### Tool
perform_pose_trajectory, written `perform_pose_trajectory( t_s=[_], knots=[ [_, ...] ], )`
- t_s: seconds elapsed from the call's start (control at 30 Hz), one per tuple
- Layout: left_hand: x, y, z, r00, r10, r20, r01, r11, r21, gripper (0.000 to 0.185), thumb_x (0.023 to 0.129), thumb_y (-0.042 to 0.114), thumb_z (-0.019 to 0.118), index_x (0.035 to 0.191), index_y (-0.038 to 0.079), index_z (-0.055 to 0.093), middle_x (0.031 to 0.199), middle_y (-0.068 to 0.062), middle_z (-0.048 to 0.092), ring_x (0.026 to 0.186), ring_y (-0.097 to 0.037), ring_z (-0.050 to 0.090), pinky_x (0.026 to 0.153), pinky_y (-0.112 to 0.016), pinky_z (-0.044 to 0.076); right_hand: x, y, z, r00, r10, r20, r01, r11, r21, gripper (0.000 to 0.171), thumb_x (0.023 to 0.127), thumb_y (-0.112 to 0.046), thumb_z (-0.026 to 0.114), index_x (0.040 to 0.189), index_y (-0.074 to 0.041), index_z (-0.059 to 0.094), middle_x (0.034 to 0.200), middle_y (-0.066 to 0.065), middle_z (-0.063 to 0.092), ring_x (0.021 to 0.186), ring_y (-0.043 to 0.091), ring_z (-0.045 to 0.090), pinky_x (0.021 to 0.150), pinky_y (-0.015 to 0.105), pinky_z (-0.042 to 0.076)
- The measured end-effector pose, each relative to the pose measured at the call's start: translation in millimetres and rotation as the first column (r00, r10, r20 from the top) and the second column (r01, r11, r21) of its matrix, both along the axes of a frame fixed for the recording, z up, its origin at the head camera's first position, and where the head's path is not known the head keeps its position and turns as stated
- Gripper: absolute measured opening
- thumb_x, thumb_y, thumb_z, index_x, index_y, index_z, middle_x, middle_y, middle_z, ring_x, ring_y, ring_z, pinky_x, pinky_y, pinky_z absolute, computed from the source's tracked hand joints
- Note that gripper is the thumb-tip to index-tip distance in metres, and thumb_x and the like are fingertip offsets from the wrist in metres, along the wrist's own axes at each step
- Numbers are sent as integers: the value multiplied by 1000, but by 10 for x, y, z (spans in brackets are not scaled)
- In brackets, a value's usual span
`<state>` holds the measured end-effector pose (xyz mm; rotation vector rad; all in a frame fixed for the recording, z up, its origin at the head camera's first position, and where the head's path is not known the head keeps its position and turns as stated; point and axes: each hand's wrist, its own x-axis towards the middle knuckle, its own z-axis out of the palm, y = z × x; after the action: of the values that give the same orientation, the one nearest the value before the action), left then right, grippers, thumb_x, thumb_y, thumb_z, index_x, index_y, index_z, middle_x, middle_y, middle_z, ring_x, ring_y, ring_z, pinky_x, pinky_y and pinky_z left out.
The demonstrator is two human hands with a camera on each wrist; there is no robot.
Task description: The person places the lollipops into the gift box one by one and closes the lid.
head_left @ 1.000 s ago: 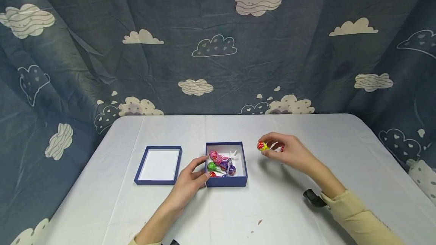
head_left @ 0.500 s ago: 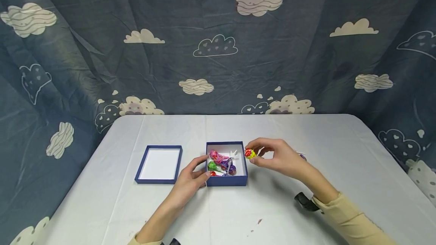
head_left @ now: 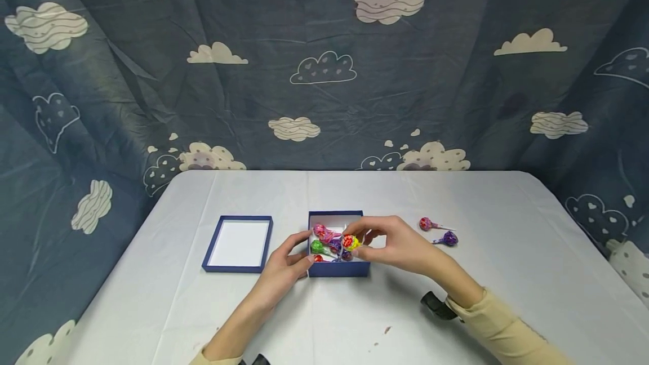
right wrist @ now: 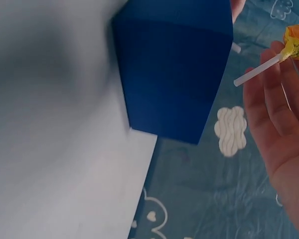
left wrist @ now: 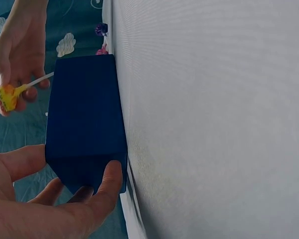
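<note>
My right hand (head_left: pixel 400 241) pinches a yellow-and-red wrapped lollipop (head_left: pixel 351 242) by its round head, over the right side of a small blue box (head_left: pixel 338 269). In the left wrist view, the white stick of the lollipop (left wrist: pixel 10 97) points toward the box (left wrist: pixel 87 107). Inside the box lie several wrapped lollipops, among them a pink one (head_left: pixel 324 233) and a green one (head_left: pixel 316 246). My left hand (head_left: pixel 281 266) holds the box at its left side, with bent fingers against the wall. The right hand covers part of the box's interior.
The blue-rimmed lid (head_left: pixel 238 269) lies left of the box, white inside up. To the right, a red-and-pink lollipop (head_left: pixel 427 223) and a purple lollipop (head_left: pixel 448 239) lie on the white-covered table (head_left: pixel 385 308). A dark cloud-patterned curtain (head_left: pixel 324 27) hangs behind.
My right hand has carried the yellow-and-red lollipop leftward from beside the box to over it, uncovering the two lollipops on the table. My left hand has stayed at the box.
</note>
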<state>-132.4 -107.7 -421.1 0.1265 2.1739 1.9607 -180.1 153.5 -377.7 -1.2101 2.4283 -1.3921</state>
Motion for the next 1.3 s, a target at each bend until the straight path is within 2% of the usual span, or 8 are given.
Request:
perform_pose_trajectory(
  t_s=[0.1,0.23,0.37,0.7,0.9,1.0,1.3],
  knots=[
    [-6,-4,-6,1000,-2,10,2,1000,-8,51,97,9,59,146,12,46,154,-18,32,127,-39,49,91,-45,52,0,-81,-9,999,26,30,-26,1000,-13,28,88,-14,74,115,-19,69,108,-8,68,89,15,63,80,35,54],
    [-14,-10,-13,1000,-10,14,10,1000,-8,51,97,10,59,146,13,46,154,-16,32,127,-38,49,91,-45,52,-15,-171,-38,997,46,62,-46,999,-2,28,89,-17,73,117,-16,69,110,-7,68,92,17,64,81,37,54],
    [-14,-13,-16,1000,-17,4,17,1000,-7,50,97,10,59,145,13,46,154,-16,32,127,-38,50,91,-45,52,-46,-234,-54,998,25,62,-28,998,49,28,89,-16,73,116,-18,69,109,-9,67,92,16,63,82,40,54],
    [-9,-19,-5,1000,-25,-10,26,999,31,50,97,8,57,146,11,46,154,-19,31,126,-38,51,92,-46,51,-203,-360,-75,998,21,63,-32,985,171,28,87,-13,71,115,-15,69,101,-13,67,91,9,63,87,36,53],
    [-16,-23,-15,999,-34,-1,34,999,24,50,97,9,58,146,12,45,153,-18,32,125,-37,52,92,-45,51,-283,-429,-99,997,8,83,-29,966,255,25,88,-13,72,112,-17,69,100,-12,66,86,11,63,77,32,55],
    [-23,-26,-22,999,-35,3,35,999,21,50,97,9,58,146,11,45,153,-19,33,125,-37,52,92,-45,51,-316,-455,-123,998,23,65,-41,956,291,24,88,-12,72,112,-16,70,101,-12,66,86,10,64,75,29,55],
    [-25,-31,-20,1000,-30,3,30,999,21,50,97,8,58,145,11,45,154,-16,32,125,-36,52,91,-45,51,-377,-546,-189,998,67,1,-63,935,348,22,86,-12,77,107,-15,72,98,-11,66,89,8,64,80,29,54]
  ],
)
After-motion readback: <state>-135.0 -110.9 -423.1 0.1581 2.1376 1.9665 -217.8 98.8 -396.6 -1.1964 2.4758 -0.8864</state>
